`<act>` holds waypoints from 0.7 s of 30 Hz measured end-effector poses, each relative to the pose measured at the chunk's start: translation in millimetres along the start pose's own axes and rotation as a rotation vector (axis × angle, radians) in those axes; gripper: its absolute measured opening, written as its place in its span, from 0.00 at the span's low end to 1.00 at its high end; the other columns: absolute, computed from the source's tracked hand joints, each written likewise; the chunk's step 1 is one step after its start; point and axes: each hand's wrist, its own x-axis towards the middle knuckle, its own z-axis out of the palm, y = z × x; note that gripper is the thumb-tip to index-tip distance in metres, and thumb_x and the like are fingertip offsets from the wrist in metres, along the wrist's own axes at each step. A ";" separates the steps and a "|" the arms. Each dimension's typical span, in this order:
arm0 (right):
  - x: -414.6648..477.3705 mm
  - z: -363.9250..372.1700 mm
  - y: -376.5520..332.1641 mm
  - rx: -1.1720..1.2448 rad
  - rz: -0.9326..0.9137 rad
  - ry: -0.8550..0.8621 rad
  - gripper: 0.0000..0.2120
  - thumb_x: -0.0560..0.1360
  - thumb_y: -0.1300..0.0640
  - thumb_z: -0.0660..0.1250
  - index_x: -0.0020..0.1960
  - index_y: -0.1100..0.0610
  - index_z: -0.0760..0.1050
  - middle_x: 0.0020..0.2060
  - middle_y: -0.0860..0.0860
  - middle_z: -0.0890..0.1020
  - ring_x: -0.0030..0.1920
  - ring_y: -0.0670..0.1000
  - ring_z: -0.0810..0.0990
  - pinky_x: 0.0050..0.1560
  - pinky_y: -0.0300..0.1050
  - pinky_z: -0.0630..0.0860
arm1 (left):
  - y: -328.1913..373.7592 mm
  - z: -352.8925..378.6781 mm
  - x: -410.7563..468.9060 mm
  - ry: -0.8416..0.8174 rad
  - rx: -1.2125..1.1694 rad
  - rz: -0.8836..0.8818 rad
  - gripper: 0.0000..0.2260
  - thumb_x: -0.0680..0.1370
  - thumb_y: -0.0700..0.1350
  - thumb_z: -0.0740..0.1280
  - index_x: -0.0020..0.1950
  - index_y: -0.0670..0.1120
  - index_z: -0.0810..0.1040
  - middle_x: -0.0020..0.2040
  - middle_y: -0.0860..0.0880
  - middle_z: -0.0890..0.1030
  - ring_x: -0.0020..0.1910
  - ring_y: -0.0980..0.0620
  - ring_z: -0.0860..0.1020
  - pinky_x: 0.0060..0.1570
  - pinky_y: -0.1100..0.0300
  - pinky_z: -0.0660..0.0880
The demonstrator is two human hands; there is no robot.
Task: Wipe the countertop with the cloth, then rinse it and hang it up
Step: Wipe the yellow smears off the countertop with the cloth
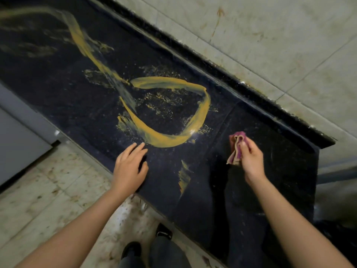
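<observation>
A black stone countertop [58,78] runs diagonally across the view, streaked with thick yellow-orange smears [164,139] and fine splatter. My right hand [251,159] grips a bunched purple cloth [237,147] just above the counter, to the right of the big looped smear. Its loose end hangs down from my fingers. My left hand [128,167] rests flat near the counter's front edge, fingers straight, just below the smear's lower curve. A smaller yellow streak [184,176] lies between my two hands.
A raised black ledge [222,68] backs the counter, with a stained tiled wall [270,35] behind it. Below the front edge is a dirty tiled floor [44,190], a grey cabinet door [17,144] at left, and my legs and shoes [164,232].
</observation>
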 end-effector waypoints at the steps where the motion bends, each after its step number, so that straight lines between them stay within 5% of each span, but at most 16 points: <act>1: 26.7 -3.4 3.2 -0.056 -0.018 0.031 0.12 0.80 0.63 0.55 0.60 0.61 0.72 0.28 0.47 0.79 0.20 0.40 0.74 0.22 0.33 0.71 | -6.2 -0.6 5.3 -0.003 0.057 0.009 0.23 0.75 0.52 0.53 0.62 0.41 0.76 0.66 0.46 0.74 0.69 0.44 0.67 0.63 0.45 0.64; 2: 52.7 -6.2 4.7 -0.106 -0.046 0.060 0.13 0.80 0.62 0.55 0.61 0.61 0.72 0.31 0.49 0.80 0.23 0.41 0.76 0.26 0.35 0.73 | -11.8 -0.4 9.6 -0.013 0.118 0.024 0.25 0.75 0.53 0.52 0.61 0.41 0.77 0.65 0.45 0.75 0.67 0.44 0.68 0.62 0.46 0.66; 4: 103.5 -10.8 8.3 -0.266 -0.121 0.131 0.15 0.79 0.60 0.56 0.64 0.59 0.72 0.47 0.57 0.83 0.44 0.47 0.81 0.49 0.43 0.77 | -16.3 1.7 13.9 -0.025 0.202 0.051 0.25 0.74 0.53 0.53 0.61 0.40 0.76 0.63 0.44 0.77 0.65 0.45 0.68 0.60 0.50 0.64; 7: 163.0 -11.3 15.0 -0.549 -0.160 0.093 0.17 0.80 0.58 0.55 0.67 0.60 0.69 0.64 0.59 0.75 0.64 0.57 0.72 0.65 0.46 0.64 | -14.7 4.9 16.4 -0.008 0.237 0.068 0.24 0.73 0.52 0.54 0.61 0.39 0.76 0.60 0.43 0.78 0.63 0.46 0.66 0.59 0.52 0.61; 13: 213.7 29.5 28.4 -0.798 -0.169 0.056 0.18 0.80 0.58 0.53 0.68 0.61 0.66 0.67 0.62 0.69 0.66 0.63 0.66 0.68 0.52 0.57 | -16.4 5.8 19.4 -0.047 0.265 0.068 0.23 0.73 0.51 0.55 0.60 0.39 0.77 0.62 0.43 0.77 0.64 0.45 0.66 0.60 0.51 0.61; 21: 259.1 55.8 17.4 -0.784 -0.256 -0.059 0.17 0.79 0.59 0.53 0.66 0.64 0.68 0.64 0.65 0.70 0.65 0.64 0.67 0.68 0.53 0.59 | -14.9 5.9 20.7 -0.041 0.276 0.050 0.23 0.73 0.50 0.55 0.60 0.39 0.78 0.63 0.43 0.76 0.64 0.46 0.65 0.62 0.51 0.60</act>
